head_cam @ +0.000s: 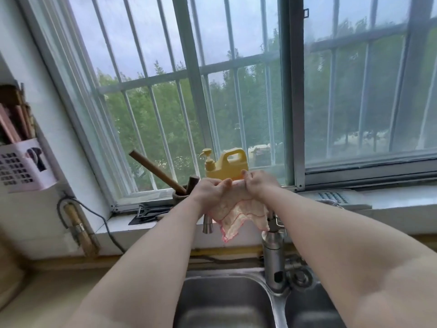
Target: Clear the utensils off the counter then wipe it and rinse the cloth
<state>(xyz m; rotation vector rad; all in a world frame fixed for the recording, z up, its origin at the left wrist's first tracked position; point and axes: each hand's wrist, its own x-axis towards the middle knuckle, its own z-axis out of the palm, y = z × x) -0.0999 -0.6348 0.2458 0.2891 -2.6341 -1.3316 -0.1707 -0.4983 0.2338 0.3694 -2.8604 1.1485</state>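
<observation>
A pale cloth (238,217) with a pink-red stitched edge hangs over the top of the steel faucet (273,259), above the double sink (227,301). My left hand (210,191) grips its upper left part and my right hand (256,183) pinches its upper right part. Both arms reach forward over the sink. The cloth's lower corners dangle free beside the faucet spout (208,224). No water is seen running.
A yellow pump bottle (227,164) stands on the windowsill behind my hands. To its left a holder with wooden handles (153,170) and a dark peeler (146,211). A utensil rack (21,162) hangs on the left wall. Beige counter (47,294) lies lower left.
</observation>
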